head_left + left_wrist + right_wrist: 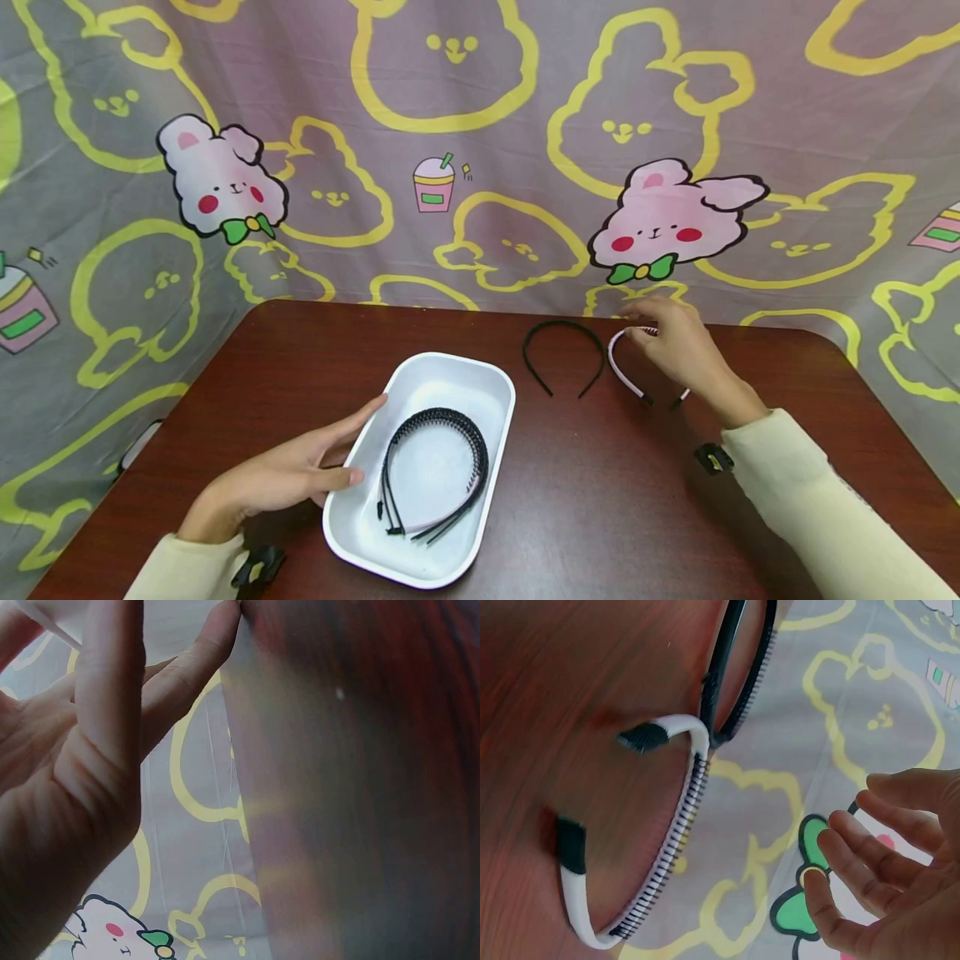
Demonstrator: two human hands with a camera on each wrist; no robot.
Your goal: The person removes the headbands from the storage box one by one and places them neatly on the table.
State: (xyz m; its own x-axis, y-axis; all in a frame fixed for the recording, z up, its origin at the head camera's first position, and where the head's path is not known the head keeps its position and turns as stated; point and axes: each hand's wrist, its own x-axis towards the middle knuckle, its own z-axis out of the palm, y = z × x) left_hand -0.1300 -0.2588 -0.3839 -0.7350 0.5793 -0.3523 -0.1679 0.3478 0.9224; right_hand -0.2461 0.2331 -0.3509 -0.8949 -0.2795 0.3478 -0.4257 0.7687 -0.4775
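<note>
Pale pink headband [667,856], below and apart from the right grip [678,342], loosely spread, holding nothing

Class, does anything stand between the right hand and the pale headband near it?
Nothing visible does: the right-wrist view shows only open space between the right hand and the pale headband. The black headband lies left of the pale one, out of the way.

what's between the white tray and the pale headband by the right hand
In the head view, a single black headband lies on the table between the white tray and the pale headband.
</note>
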